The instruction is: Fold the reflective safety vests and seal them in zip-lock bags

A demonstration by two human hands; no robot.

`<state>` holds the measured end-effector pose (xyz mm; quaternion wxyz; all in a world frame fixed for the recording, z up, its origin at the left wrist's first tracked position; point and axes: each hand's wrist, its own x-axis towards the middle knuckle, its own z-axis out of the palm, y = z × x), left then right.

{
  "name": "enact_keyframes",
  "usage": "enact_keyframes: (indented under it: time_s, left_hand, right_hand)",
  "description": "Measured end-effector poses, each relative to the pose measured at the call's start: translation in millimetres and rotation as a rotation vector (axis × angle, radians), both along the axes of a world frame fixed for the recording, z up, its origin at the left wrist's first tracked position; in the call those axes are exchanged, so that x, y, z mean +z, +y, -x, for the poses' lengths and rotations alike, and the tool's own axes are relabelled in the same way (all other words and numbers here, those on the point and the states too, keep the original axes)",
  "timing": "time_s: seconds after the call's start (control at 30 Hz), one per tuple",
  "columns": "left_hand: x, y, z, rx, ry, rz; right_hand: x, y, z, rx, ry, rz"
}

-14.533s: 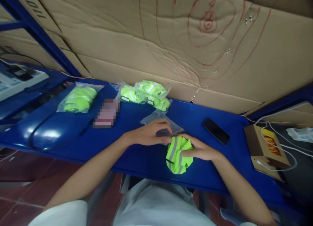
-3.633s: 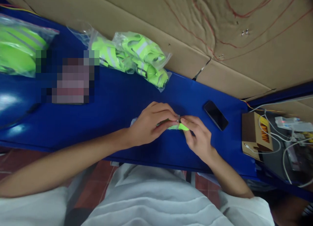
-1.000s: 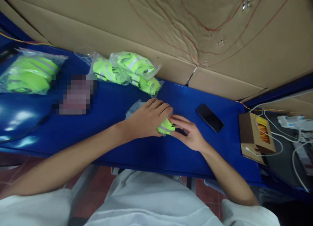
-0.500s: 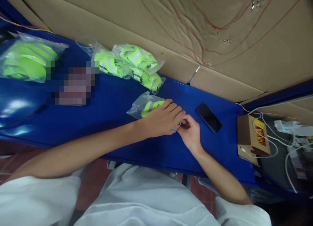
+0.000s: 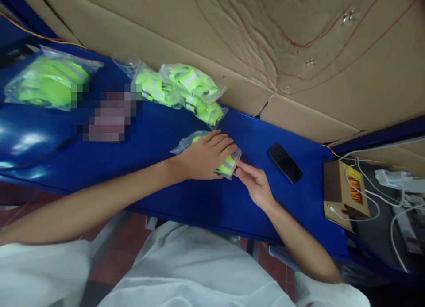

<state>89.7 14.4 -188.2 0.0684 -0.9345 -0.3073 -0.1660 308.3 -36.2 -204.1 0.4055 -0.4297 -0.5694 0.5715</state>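
Observation:
A clear zip bag (image 5: 229,165) holding a folded neon-yellow garment with grey reflective strips lies on the blue table in front of me. My left hand (image 5: 207,154) rests across the top of this bag, palm down, fingers extended and flat, covering much of it. At the bag's right end, my right hand (image 5: 255,183) has its thumb and fingertips pinched on the edge by the opening. Part of the bag's left end sticks out past my left hand.
More bagged neon garments (image 5: 191,83) are heaped against the cardboard wall, and a larger neon bag (image 5: 49,81) lies far left. A black phone (image 5: 285,163) is right of my hands. Beyond it stand a cardboard box (image 5: 345,189) and white cables (image 5: 395,196). A blurred-out item (image 5: 109,117) lies left.
My left hand has slid left from the bag's opening edge onto its middle, uncovering the right end. My right hand stays at that edge, its fingers straighter. The view has shifted slightly.

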Motion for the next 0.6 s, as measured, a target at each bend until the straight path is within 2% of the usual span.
enact_keyframes:
  time_s: [0.17, 0.33, 0.4, 0.5, 0.6]
  left_hand:
    - [3.2, -9, -20, -0.111, 0.046, 0.016]
    - [10.3, -19, -36, -0.053, 0.038, 0.065]
    - [17.7, -23, -33, -0.038, -0.01, 0.086]
    - [27.7, -20, -15, 0.004, -0.053, 0.144]
    - [24.9, -6, 10, 0.102, -0.089, 0.258]
  right_hand:
    - [-3.3, 2, -2, 0.108, -0.266, -0.28]
    - [-5.6, 3, -7, 0.121, -0.275, -0.308]
    - [-3.6, 3, -10, 0.151, -0.255, -0.294]
    - [3.4, 6, -15, 0.177, -0.201, -0.269]
    - [14.6, 13, -22, 0.211, -0.15, -0.229]
